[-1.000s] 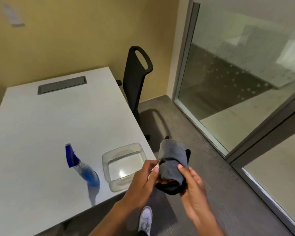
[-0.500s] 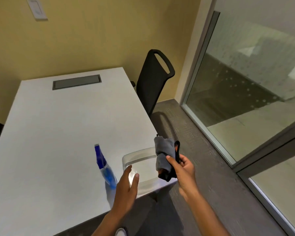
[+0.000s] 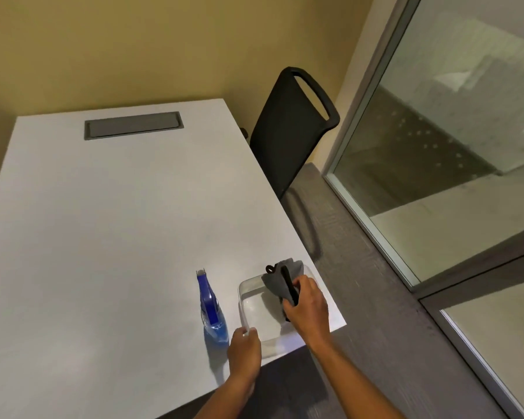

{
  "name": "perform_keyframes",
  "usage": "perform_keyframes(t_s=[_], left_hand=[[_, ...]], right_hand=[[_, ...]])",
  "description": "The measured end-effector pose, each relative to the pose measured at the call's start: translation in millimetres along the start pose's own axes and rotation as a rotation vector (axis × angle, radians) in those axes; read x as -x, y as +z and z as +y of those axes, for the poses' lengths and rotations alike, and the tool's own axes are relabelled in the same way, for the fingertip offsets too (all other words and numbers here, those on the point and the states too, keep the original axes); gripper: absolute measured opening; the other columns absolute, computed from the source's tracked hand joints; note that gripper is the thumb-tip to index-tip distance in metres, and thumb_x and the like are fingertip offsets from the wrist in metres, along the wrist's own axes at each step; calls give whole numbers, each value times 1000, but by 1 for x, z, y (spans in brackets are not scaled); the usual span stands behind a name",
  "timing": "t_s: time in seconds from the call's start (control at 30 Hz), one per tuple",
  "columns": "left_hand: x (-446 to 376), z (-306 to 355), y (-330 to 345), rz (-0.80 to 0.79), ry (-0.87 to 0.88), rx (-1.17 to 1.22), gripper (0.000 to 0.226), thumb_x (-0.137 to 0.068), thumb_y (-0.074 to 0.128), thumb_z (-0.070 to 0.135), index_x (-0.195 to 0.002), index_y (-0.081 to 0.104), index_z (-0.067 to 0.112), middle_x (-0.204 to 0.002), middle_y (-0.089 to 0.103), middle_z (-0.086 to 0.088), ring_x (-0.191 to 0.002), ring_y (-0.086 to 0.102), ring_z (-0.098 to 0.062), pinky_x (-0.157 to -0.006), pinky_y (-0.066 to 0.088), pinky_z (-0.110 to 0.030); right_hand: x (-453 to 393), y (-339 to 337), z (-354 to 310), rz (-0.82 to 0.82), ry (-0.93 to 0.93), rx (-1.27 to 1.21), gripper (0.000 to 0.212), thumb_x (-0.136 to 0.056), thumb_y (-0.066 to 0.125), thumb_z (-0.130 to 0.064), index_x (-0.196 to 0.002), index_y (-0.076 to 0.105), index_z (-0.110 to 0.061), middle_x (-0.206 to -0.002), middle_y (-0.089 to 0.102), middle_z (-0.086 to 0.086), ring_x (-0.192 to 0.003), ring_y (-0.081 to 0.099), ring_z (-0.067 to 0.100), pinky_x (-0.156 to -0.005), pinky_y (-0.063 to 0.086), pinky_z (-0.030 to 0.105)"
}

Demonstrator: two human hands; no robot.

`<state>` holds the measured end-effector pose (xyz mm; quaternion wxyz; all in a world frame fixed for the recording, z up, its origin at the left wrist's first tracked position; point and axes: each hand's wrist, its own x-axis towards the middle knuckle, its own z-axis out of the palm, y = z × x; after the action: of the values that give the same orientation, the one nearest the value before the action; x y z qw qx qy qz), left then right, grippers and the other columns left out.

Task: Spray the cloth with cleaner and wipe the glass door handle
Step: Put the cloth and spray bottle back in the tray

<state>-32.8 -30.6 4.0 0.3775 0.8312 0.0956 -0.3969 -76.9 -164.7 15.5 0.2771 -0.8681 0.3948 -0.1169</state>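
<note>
The right hand (image 3: 306, 306) has its grip closed around the bunched grey cloth (image 3: 280, 279) over the clear plastic tub (image 3: 243, 300) at the counter (image 3: 103, 222) corner. The left hand (image 3: 244, 352), fingers curled and holding nothing, rests at the tub's near corner beside the blue spray bottle (image 3: 211, 313). The spraying step looks not yet begun; next, the left hand must take the bottle and aim its nozzle at the cloth.

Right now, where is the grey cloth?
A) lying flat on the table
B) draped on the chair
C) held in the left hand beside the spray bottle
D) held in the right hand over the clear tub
D: the right hand grips the bunched cloth above the clear tub.
</note>
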Motion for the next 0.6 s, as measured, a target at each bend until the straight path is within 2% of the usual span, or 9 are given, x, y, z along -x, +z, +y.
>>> perform_keyframes(t_s=[0.13, 0.3, 0.43, 0.5, 0.6], left_hand=[[-9, 1, 4, 13, -40, -61, 43, -105, 35, 37, -140, 44, 12, -143, 53, -7, -125, 56, -24, -110, 42, -32], [-14, -2, 7, 12, -37, -59, 39, -105, 38, 36, -130, 50, 9, -130, 59, -10, -112, 59, -22, -103, 46, -30], [-18, -7, 7, 29, 26, -47, 29, -105, 40, 26, -119, 56, 6, -119, 64, -13, -93, 54, -16, -89, 48, -27], [-18, -8, 6, 33, 43, -54, 28, -105, 41, 27, -118, 55, 7, -119, 64, -12, -94, 55, -16, -94, 50, -30], [-19, -9, 4, 18, 72, -65, 31, -105, 41, 27, -122, 55, 6, -123, 63, -11, -102, 59, -20, -99, 49, -31]], right_hand=[[1, 19, 6, -87, -41, 189, 38, -79, 77, -18, -110, 56, -13, -106, 62, 6, -94, 61, 22, -70, 47, 26], [-5, 31, 14, -134, -21, 286, 36, -80, 77, -18, -110, 58, -13, -107, 64, 6, -92, 61, 20, -68, 37, 22], [-13, 40, 18, -206, 22, 390, 35, -86, 72, -19, -116, 54, -15, -117, 62, 7, -96, 62, 21, -70, 48, 26], [-17, 44, 20, -254, 79, 432, 38, -88, 69, -21, -122, 51, -15, -124, 59, 9, -102, 63, 24, -75, 54, 31], [-24, 49, 20, -324, 148, 426, 45, -88, 69, -28, -125, 48, -12, -130, 56, 13, -110, 61, 28, -80, 55, 35]])
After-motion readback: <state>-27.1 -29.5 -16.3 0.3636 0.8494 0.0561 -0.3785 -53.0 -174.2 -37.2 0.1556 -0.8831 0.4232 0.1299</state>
